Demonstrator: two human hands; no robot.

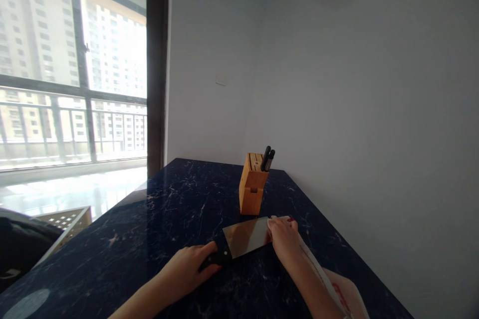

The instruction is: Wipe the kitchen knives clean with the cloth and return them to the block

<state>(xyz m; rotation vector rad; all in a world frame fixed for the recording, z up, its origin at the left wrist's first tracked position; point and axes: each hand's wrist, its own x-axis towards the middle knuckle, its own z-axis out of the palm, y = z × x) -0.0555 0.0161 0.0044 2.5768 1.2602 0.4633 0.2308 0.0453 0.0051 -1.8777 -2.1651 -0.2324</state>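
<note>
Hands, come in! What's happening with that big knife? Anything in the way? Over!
Left hand gripping cleaver by its black handle. Right hand at far end of blade. Wooden knife block just beyond, not between the hands.

- The person's left hand point(192, 265), ungloved, slim-fingered
- The left forearm point(151, 291), bare and tapering smoothly towards the wrist
- The person's right hand point(283, 234), likewise ungloved
- The slender right forearm point(312, 283), uncovered along most of its visible length

The cleaver handle point(223, 255) is black, the knife block point(252, 200) orange-brown, the tabletop point(179, 209) navy with pale veins.
</note>
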